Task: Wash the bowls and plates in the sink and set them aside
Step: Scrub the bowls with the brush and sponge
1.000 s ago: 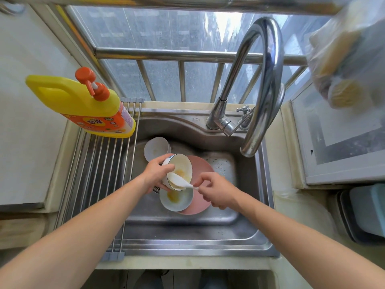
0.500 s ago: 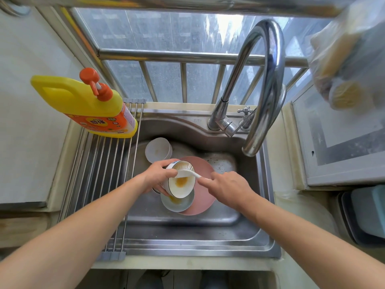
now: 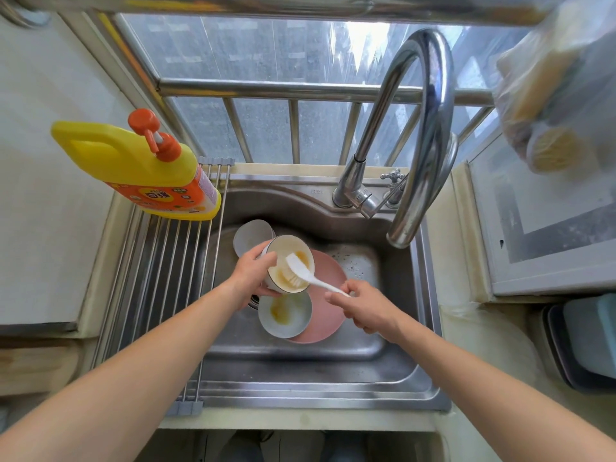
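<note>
My left hand [image 3: 255, 273] grips a white bowl [image 3: 301, 250] with yellow residue, tilted over the steel sink [image 3: 300, 368]. My right hand [image 3: 361, 303] holds the handle of a white dish brush [image 3: 301, 270], whose head lies inside that bowl. Below it a second white bowl [image 3: 285, 316] with yellow stains rests on a pink plate [image 3: 328, 303] on the sink floor. A third pale bowl [image 3: 250, 236] lies at the sink's back left, partly hidden by the held bowl.
A roll-up drying rack [image 3: 166, 278] covers the sink's left side, with a yellow detergent bottle [image 3: 140, 171] at its far end. The curved faucet [image 3: 423, 145] arches over the sink's right. A plastic bag [image 3: 560, 95] hangs top right; a blue tub [image 3: 590, 338] sits at right.
My right hand has pulled back to the right and turned the brush so its head sits deeper in the bowl. The left hand has tilted the bowl a little further up.
</note>
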Demonstrator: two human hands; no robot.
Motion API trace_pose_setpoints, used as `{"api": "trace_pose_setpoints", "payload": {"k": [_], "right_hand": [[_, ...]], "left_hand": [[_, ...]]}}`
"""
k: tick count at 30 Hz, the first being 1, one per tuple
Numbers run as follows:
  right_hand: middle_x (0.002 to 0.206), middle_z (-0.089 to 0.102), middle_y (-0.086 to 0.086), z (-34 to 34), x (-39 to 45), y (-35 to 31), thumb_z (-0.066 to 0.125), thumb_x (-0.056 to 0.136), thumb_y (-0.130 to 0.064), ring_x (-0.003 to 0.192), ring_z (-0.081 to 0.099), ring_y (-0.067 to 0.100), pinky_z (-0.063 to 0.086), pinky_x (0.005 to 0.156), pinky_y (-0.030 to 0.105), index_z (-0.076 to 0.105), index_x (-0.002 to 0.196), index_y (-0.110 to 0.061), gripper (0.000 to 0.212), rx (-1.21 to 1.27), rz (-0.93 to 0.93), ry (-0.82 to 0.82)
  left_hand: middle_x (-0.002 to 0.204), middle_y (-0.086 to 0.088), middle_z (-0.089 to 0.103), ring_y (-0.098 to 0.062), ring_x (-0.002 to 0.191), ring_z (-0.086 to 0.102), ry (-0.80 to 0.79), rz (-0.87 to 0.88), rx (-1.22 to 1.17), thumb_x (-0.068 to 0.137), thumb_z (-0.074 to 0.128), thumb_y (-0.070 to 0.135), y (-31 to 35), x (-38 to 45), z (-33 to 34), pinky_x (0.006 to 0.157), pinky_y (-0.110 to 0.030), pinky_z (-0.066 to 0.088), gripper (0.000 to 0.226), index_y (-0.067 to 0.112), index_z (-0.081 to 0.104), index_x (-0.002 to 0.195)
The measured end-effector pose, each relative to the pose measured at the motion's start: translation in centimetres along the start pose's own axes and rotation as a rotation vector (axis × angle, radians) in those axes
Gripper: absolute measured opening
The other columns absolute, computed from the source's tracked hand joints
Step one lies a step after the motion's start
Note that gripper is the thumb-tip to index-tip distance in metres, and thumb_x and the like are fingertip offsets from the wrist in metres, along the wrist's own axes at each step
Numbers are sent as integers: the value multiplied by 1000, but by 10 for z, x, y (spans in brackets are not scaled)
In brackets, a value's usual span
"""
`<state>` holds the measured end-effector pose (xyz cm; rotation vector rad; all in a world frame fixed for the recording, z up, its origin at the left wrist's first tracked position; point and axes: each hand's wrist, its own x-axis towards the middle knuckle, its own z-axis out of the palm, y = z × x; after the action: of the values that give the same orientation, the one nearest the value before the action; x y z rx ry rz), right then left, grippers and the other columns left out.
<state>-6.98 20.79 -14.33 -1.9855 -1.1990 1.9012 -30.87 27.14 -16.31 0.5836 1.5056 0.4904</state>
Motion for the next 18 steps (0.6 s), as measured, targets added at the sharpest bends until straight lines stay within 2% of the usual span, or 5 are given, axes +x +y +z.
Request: {"api": "trace_pose_setpoints", "payload": {"k": [4, 9, 13, 16, 18], "right_hand": [[63, 52, -2, -3, 5, 15, 68, 90, -42, 47, 43, 11, 35, 44, 23, 55, 77, -19, 30, -5, -52, 189], [71, 61, -2, 8, 16, 6, 71, 88, -41, 58, 51, 13, 41, 53, 28, 57, 81, -16, 30, -51, -127, 283], [75, 64, 2, 24, 31, -3, 77, 81, -47, 61, 53, 14, 40, 49, 27, 61, 89, -9, 42, -113, -64, 251], [86, 69, 14, 35, 39, -5, 70, 84, -33, 63, 54, 20, 43, 49, 32, 64, 88, -5, 29, -124, 14, 287], [84, 68, 13, 44, 39, -8, 64, 84, -24, 59, 53, 22, 40, 42, 27, 66, 89, -6, 19, 4, 96, 340]], "left_hand": [[126, -7, 60, -33, 109, 58, 17, -60, 61, 85, 48, 7, -4, 0, -8, 68, -53, 63, 54, 34, 62, 131], [124, -9, 61, -33, 113, 58, -211, -185, 202, 83, 46, 4, -10, -8, -10, 73, -51, 62, 52, 33, 68, 120], [127, -16, 59, -37, 114, 58, -307, -261, 218, 87, 47, 7, -11, -13, -7, 77, -54, 61, 42, 23, 66, 120], [131, -21, 55, -38, 112, 58, -285, -289, 146, 89, 49, 11, -13, -12, -8, 81, -58, 60, 37, 16, 59, 124], [133, -18, 55, -40, 115, 58, -276, -275, 59, 86, 49, 11, -16, -12, -6, 82, -58, 59, 43, 21, 56, 128]]}}
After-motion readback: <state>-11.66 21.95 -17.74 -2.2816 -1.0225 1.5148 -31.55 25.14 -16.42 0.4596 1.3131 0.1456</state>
